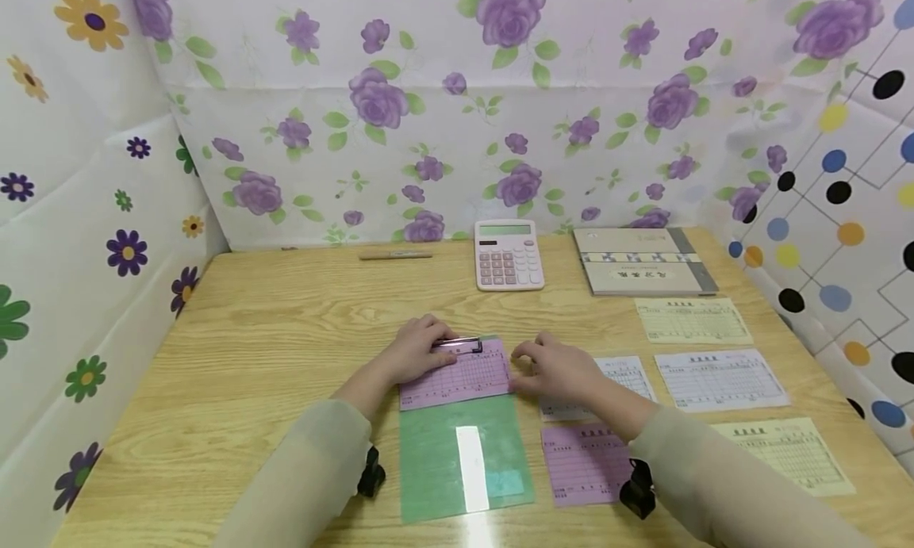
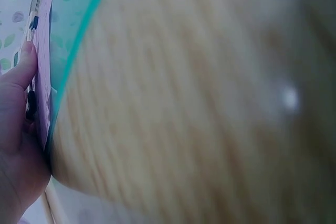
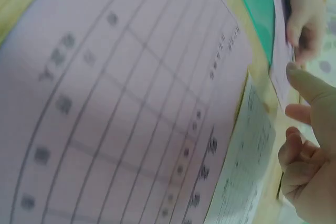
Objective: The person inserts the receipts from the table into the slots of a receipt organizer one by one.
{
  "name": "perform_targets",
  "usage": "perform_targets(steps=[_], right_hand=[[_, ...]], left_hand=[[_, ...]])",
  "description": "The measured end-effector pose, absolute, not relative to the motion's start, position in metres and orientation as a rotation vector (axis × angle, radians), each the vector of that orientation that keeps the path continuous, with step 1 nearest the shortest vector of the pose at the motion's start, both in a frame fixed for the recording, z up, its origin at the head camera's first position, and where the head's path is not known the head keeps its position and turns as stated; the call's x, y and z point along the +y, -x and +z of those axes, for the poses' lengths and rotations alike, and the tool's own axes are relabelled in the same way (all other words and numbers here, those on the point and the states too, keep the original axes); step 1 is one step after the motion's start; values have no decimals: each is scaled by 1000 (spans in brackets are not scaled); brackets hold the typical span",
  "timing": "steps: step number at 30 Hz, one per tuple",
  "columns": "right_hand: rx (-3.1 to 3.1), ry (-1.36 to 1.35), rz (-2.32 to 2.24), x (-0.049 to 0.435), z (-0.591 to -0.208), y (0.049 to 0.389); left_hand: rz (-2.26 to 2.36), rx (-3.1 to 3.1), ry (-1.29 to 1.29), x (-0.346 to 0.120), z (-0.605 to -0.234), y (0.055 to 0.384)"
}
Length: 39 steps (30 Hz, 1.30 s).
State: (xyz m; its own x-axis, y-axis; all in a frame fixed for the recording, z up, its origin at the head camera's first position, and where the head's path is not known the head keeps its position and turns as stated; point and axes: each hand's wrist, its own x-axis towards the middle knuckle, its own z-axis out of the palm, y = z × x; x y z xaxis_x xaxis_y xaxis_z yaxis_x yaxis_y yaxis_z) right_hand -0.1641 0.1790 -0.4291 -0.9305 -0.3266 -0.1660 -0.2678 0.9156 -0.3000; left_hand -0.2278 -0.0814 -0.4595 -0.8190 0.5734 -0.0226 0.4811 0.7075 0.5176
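Note:
A green clipboard lies on the table, with a pink printed form across its upper part under the metal clip. My left hand grips the clipboard's top left at the clip; the thumb lies over the clip's front. My right hand is by the right edge of the pink form, fingers loosely bent, thumb tip close to that edge. Whether it touches the paper is unclear. Under the right wrist lie a white form and another pink form.
More forms lie at the right: a yellow one, a white one and another yellow one. At the back are a pen, a pink calculator and a grey-covered book. Flowered cloth hangs behind the table.

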Motion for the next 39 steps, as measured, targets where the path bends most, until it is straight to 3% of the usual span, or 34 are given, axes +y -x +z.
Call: perform_targets(steps=[21,39], right_hand=[[2853,514,-611,263,-430,169],[2840,526,-495,326,-433,154]], left_hand=[[749,2727,-865,-83,-465,229],[734,2742,-913,-83,-463,229]])
